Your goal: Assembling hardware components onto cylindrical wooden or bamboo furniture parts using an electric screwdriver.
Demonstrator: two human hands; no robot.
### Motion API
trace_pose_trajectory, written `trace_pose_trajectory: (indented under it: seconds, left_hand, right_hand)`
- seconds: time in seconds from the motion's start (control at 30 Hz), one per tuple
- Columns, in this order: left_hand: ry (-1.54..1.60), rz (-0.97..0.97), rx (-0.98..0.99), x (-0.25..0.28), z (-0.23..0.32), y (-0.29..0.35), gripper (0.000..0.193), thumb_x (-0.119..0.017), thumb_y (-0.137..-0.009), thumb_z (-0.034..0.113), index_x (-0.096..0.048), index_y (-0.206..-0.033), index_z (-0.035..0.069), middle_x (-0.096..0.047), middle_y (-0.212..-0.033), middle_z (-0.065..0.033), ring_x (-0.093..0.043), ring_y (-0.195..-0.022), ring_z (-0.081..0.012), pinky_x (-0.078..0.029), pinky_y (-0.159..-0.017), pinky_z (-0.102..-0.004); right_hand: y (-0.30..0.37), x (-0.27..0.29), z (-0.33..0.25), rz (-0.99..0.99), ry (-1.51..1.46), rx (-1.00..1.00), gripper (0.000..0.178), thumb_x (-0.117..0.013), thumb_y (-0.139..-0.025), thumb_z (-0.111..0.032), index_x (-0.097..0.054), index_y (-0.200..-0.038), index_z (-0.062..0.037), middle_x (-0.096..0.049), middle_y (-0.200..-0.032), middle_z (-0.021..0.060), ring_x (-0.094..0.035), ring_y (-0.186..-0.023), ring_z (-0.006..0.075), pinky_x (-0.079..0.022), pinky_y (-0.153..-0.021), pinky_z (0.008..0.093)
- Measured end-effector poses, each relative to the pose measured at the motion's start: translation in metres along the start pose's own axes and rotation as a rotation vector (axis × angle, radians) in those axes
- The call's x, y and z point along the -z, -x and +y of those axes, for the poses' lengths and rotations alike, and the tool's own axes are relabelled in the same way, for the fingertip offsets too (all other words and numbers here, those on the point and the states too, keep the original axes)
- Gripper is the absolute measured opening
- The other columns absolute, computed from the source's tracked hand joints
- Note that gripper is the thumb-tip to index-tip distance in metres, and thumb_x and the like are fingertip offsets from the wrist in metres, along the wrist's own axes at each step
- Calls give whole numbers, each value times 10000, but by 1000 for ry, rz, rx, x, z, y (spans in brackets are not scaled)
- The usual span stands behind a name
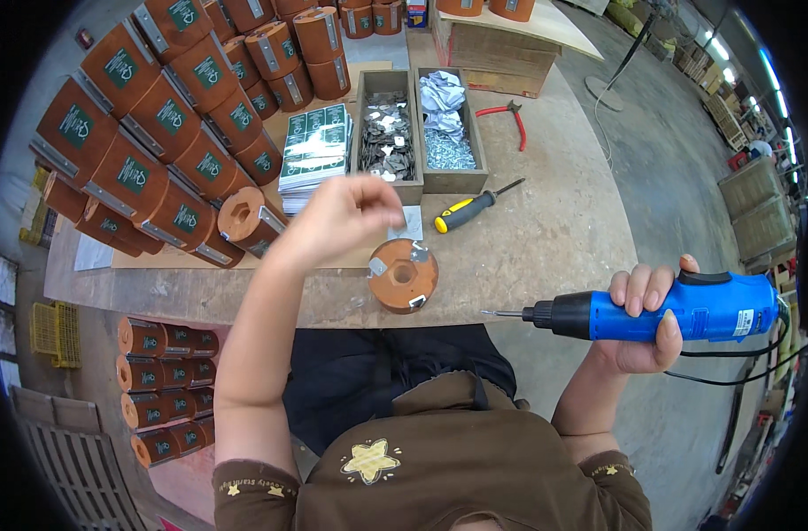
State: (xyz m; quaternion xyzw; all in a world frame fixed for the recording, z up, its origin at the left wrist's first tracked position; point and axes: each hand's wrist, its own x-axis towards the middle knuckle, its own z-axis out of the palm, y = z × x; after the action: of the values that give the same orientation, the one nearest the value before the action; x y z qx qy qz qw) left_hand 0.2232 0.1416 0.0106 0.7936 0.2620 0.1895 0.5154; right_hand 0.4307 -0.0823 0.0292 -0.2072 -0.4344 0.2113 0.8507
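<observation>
My right hand is wrapped round a blue electric screwdriver, held off the table's right front edge with its bit pointing left. My left hand hovers above the table with the fingers curled together; whatever they may pinch is too small to make out. Just below that hand, a round orange-brown block with a central hole lies flat near the front edge. Small metal pieces sit on its top near the rim. Beyond my left hand, one wooden box holds flat metal pieces, and its neighbour holds small screws.
Stacked orange-brown cylinders with green labels fill the table's left. A pile of green-and-white labels stands beside the boxes. To their right lie a yellow-black screwdriver and red-handled pliers. More cylinders are stacked below left.
</observation>
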Motion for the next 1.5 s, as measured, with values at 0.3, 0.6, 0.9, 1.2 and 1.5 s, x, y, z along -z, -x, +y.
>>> trace_pose_trajectory:
  seconds: [0.3,0.6,0.9,1.2,1.5]
  left_hand:
    - [-442,330,-267,-75,-21,71,103,-683,-660,69,-624,-742,46,-574,-679,-47,-545,-702,-194,-401,-733,-318]
    - [-557,643,-387,-93,-33,81,242,-732,-578,118,-617,-786,70,-581,-951,-70,-499,-913,-286,-363,-786,-390]
    - [-492,734,-348,-111,-46,83,316,-757,-565,125,-627,-849,78,-597,-1023,-57,-475,-1040,-301,-315,-898,-433]
    - [-470,745,-322,-112,-47,85,288,-753,-581,127,-640,-842,83,-612,-995,-41,-469,-1076,-297,-267,-941,-457]
    - [-448,734,-339,-112,-48,84,282,-752,-586,122,-643,-842,75,-618,-973,-44,-465,-1076,-298,-276,-931,-451]
  right_hand:
    - [5,-22,6,-90,-30,-32,577,-515,-744,-116,-276,-1259,-15,-487,-778,69,-494,-658,173,-439,-634,344]
    - [6,-33,13,-99,-43,-64,583,-519,-743,-117,-265,-1259,-18,-484,-779,70,-492,-659,182,-444,-643,347]
    - [-3,-52,41,-133,-18,-149,581,-539,-723,-75,-276,-1239,-29,-485,-764,83,-502,-671,194,-456,-655,360]
    - [-10,-68,61,-196,66,-220,563,-569,-705,3,-306,-1202,-36,-510,-739,80,-531,-681,196,-454,-673,356]
    - [-13,-78,71,-205,77,-305,561,-578,-701,52,-311,-1191,-12,-527,-744,79,-547,-695,166,-458,-674,324]
